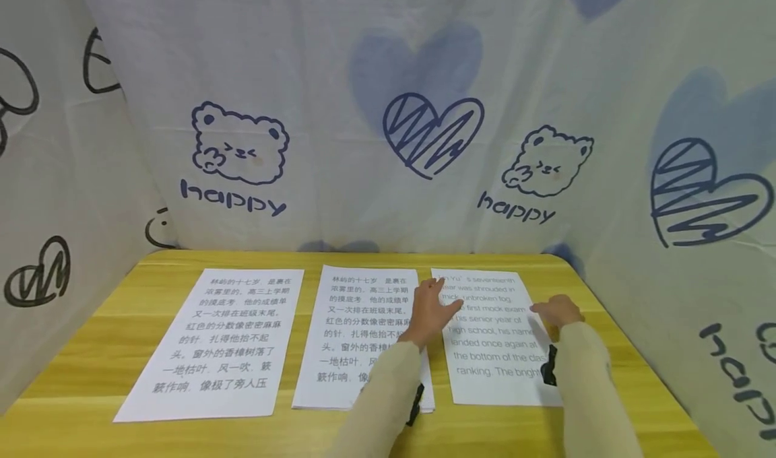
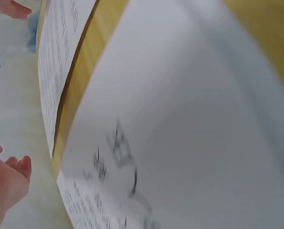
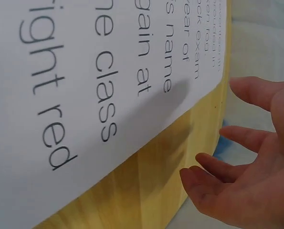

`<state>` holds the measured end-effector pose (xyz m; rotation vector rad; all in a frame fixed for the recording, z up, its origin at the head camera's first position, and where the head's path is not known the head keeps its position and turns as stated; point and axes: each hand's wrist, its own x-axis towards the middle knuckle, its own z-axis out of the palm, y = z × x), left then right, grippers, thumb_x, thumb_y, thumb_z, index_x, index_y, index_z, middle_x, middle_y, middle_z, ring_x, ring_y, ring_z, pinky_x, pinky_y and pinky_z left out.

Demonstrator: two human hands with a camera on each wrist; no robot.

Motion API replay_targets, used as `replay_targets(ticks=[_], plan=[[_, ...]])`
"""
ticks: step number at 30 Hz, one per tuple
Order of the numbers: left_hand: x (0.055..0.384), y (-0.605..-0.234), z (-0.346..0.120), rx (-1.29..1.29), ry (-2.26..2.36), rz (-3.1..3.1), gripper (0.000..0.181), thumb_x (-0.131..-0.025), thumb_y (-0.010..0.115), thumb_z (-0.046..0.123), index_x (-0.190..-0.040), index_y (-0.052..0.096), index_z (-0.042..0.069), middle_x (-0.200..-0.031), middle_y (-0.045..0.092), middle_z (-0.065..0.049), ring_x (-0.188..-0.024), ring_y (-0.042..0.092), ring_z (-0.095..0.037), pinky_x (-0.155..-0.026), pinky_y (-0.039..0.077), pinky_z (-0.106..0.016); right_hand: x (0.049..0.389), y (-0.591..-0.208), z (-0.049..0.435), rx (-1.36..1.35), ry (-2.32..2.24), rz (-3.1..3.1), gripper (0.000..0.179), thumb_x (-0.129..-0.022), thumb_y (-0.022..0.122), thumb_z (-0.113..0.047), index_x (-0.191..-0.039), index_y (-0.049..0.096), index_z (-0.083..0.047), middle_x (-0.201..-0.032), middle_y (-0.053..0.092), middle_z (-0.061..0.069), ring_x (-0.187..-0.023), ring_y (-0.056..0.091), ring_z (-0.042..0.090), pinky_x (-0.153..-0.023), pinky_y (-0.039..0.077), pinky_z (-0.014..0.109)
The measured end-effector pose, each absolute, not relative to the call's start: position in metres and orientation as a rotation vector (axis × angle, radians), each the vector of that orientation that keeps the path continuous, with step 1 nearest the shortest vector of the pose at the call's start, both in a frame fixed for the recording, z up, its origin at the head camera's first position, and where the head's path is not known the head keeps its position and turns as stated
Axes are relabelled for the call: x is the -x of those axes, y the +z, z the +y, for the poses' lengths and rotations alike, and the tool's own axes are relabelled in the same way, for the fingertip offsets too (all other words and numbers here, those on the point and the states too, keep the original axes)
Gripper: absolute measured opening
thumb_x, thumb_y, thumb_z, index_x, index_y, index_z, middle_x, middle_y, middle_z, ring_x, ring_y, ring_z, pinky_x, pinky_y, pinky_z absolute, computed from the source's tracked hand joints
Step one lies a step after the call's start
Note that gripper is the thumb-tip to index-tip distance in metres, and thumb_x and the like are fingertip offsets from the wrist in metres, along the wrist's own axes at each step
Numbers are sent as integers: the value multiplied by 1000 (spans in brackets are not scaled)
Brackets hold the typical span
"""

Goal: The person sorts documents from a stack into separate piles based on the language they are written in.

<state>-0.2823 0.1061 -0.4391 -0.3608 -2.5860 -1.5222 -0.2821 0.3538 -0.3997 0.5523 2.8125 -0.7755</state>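
An English-printed sheet [image 1: 491, 350] lies on the right part of the table, between my two hands. My left hand [image 1: 433, 313] is over its left edge and overlaps the middle Chinese-printed sheets [image 1: 339, 296] in the head view. Its fingers are parted and hold nothing. My right hand [image 1: 559, 311] is at the right edge of the English sheet. In the right wrist view, the fingers [image 3: 247, 138] of that hand are spread, with their shadow falling on paper and wood. The left wrist view has the middle sheet [image 2: 180, 119] large below the wrist.
Another Chinese-printed sheet [image 1: 218, 343] lies at the left of the yellow wooden table [image 1: 67, 384]. A pale cloth [image 1: 333, 74] with bears and hearts hangs behind the table and along both sides. A dark band [image 1: 549, 365] shows on the right wrist.
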Motion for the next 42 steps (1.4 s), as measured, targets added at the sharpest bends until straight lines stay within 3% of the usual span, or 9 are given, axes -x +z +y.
replay_targets(ticks=[6, 8, 10, 14, 16, 25, 32, 42], plan=[[288, -440, 85, 380, -1506, -2619, 62, -89, 69, 29, -136, 50, -6, -138, 45, -24, -128, 40, -39, -107, 33, -46, 286, -402, 345, -462, -856, 2864, 62, -93, 52, -22, -134, 36, 20, -137, 36, 39, -122, 35, 55, -101, 31, 61], [290, -443, 78, 381, -1549, -2606, 62, -89, 69, 31, -136, 50, -6, -139, 45, -23, -130, 40, -39, -108, 31, -47, 295, -414, 343, -494, -940, 2868, 62, -93, 55, -21, -137, 36, 17, -136, 39, 37, -120, 38, 53, -89, 43, 57], [292, -445, 70, 384, -1576, -2605, 63, -89, 68, 33, -137, 49, -4, -141, 45, -21, -131, 39, -37, -109, 29, -46, 309, -431, 345, -452, -931, 2898, 62, -94, 57, -24, -138, 38, 15, -135, 41, 36, -119, 41, 51, -87, 45, 55], [294, -447, 50, 416, -1569, -2630, 65, -90, 67, 35, -139, 47, -3, -142, 44, -21, -132, 38, -36, -110, 28, -47, 331, -455, 337, -323, -911, 2934, 63, -94, 60, -30, -139, 41, 11, -136, 43, 33, -122, 42, 49, -93, 42, 57], [295, -443, 38, 435, -1546, -2662, 67, -90, 67, 35, -141, 45, -3, -143, 43, -21, -133, 37, -37, -111, 27, -48, 329, -450, 322, -258, -936, 2913, 63, -95, 59, -29, -140, 40, 10, -139, 40, 32, -126, 38, 49, -102, 33, 59], [301, -431, -31, 375, -1518, -2698, 67, -88, 72, 34, -141, 47, 2, -141, 48, -17, -128, 45, -35, -103, 38, -50, 295, -396, 253, -50, -994, 2863, 61, -96, 57, -24, -144, 36, 7, -143, 39, 29, -129, 39, 44, -104, 34, 55], [298, -433, -76, 352, -1527, -2720, 72, -83, 77, 30, -141, 47, 1, -141, 48, -16, -128, 44, -35, -102, 39, -50, 296, -396, 234, 99, -1044, 2804, 63, -93, 63, -24, -146, 38, 0, -143, 41, 26, -128, 41, 42, -102, 37, 52], [285, -431, -117, 399, -1350, -2714, 65, -83, 77, 31, -133, 54, -4, -133, 55, -19, -117, 52, -37, -94, 45, -49, 290, -408, 208, 288, -1023, 2803, 61, -90, 68, -21, -143, 44, -3, -136, 49, 22, -123, 46, 37, -99, 40, 51]])
